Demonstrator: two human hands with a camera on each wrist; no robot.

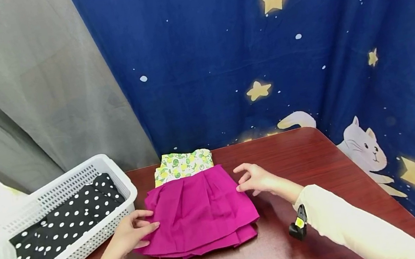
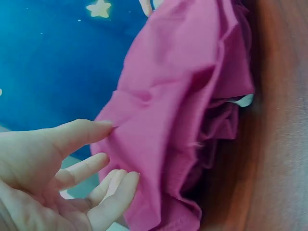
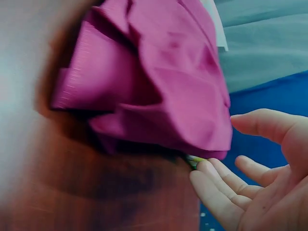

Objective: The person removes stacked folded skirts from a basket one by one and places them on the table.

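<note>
A magenta pleated skirt (image 1: 203,209) lies spread on the table, its layered hem toward the near side. It overlaps a folded lemon-print cloth (image 1: 184,164) that shows behind its waistband. My left hand (image 1: 131,233) touches the skirt's left side with thumb and fingertips, the fingers loosely spread. In the left wrist view the thumb meets the magenta fabric (image 2: 144,110), with a gap between thumb and fingers. My right hand (image 1: 256,179) is at the skirt's upper right edge, fingers apart. The right wrist view has its fingertips by the skirt's edge (image 3: 192,106), near a sliver of printed cloth.
At the left stands a white perforated basket (image 1: 126,183) holding a black polka-dot cloth (image 1: 69,219). The dark red wooden table (image 1: 286,149) ends against a blue starry curtain (image 1: 213,58) and a grey curtain (image 1: 45,81). A black camera mount (image 1: 298,228) hangs at my right wrist.
</note>
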